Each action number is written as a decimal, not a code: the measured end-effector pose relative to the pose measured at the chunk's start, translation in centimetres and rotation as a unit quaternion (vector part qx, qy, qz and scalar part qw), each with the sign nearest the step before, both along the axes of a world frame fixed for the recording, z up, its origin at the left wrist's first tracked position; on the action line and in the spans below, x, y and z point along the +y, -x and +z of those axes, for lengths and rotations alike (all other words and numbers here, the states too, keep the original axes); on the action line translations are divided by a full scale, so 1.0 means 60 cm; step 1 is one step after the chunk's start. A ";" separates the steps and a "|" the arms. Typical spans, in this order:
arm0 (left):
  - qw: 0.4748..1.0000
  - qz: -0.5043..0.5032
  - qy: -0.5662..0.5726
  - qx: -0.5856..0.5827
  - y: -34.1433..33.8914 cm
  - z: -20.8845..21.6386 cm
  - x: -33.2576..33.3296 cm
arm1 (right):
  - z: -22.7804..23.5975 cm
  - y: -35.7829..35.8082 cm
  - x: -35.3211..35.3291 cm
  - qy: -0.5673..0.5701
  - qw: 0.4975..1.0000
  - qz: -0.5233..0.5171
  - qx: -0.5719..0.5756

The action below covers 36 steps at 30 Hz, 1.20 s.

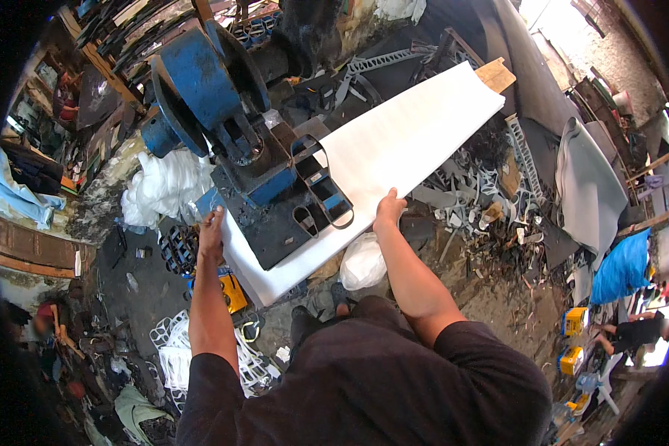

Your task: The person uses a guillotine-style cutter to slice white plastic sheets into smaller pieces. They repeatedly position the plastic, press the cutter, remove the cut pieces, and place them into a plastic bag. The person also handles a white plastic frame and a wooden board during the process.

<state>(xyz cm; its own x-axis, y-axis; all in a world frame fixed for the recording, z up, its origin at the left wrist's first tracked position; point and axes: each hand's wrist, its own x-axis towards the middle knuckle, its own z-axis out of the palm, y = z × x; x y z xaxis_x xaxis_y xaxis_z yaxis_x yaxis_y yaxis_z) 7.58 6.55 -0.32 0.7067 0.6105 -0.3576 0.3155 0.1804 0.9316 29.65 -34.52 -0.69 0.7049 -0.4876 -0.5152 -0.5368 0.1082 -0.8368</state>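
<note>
A long white sheet (424,126) lies across a dark worktable and reaches up to the right, with a folded-looking strip along its near side. My right hand (389,210) is closed on the sheet's near edge. My left hand (212,229) is closed at the lower end of a small blue flat piece (209,201), beside the sheet's left edge; its fingertips are partly hidden. Between my hands stands a blue press (201,78) with a large wheel. A black steel-band cutting die (335,202) rests by the press head, partly over the sheet.
White bundled material (167,186) sits left of the press. A white plastic bag (363,262) is below the sheet. Cut scraps (472,193) pile up at right, near a grey sheet (589,178). White cut-out webbing (175,349) lies at my left. Other people are at both sides.
</note>
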 end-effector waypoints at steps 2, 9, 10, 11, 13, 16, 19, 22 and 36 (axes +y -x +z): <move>0.999 0.013 -0.027 0.012 0.011 -0.032 0.011 | -0.007 0.011 0.019 0.038 0.999 0.011 -0.027; 0.991 0.074 -0.058 0.092 0.047 0.054 -0.075 | -0.029 -0.010 -0.025 -0.040 0.999 0.000 -0.033; 0.992 0.040 -0.074 0.099 0.063 0.033 -0.087 | -0.040 -0.013 -0.028 -0.064 0.997 0.001 -0.043; 0.995 0.032 0.013 0.098 0.080 0.035 -0.113 | -0.033 -0.004 -0.022 -0.086 0.995 0.001 -0.045; 0.991 0.045 0.079 0.099 0.112 0.036 -0.168 | -0.009 0.005 -0.013 -0.100 0.994 0.001 -0.038; 0.990 0.081 0.037 0.112 0.113 0.025 -0.207 | 0.000 0.007 -0.004 -0.071 0.997 -0.005 -0.020; 0.992 0.084 0.036 0.082 0.104 0.016 -0.213 | 0.004 0.006 -0.001 -0.053 0.998 0.002 -0.026; 0.992 0.078 0.045 0.090 0.082 0.030 -0.217 | -0.014 -0.015 -0.026 -0.061 0.998 0.020 -0.024; 0.976 0.008 0.216 0.018 0.124 0.029 -0.179 | 0.244 0.119 0.088 0.368 0.720 0.511 -0.292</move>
<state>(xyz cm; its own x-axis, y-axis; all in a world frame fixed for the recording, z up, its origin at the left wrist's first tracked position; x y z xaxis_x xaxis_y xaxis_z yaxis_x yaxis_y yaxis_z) 0.13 -4.16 1.43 0.6799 0.4085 -0.6090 0.3409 0.5592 0.7557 22.50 -29.24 13.96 0.8809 0.4500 0.1464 0.4447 -0.6814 -0.5813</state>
